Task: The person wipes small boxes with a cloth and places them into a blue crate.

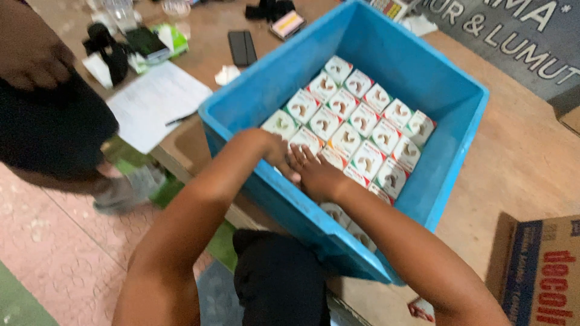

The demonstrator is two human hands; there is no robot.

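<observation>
A big blue plastic crate (423, 72) stands on a wooden tabletop, its floor lined with several small white boxes (362, 121) in neat rows. Both my hands reach down into its near corner. My left hand (279, 151) presses on the boxes by the near wall, fingers bent. My right hand (314, 172) lies flat beside it on the boxes, fingers spread. The two hands touch each other. I cannot tell whether either one grips a box.
Another person in dark clothes (48, 115) stands at the left. On the table behind the crate lie a white paper sheet (154, 102) with a pen, a black phone (243, 47) and glasses. A brown cardboard carton (541, 271) sits at the lower right.
</observation>
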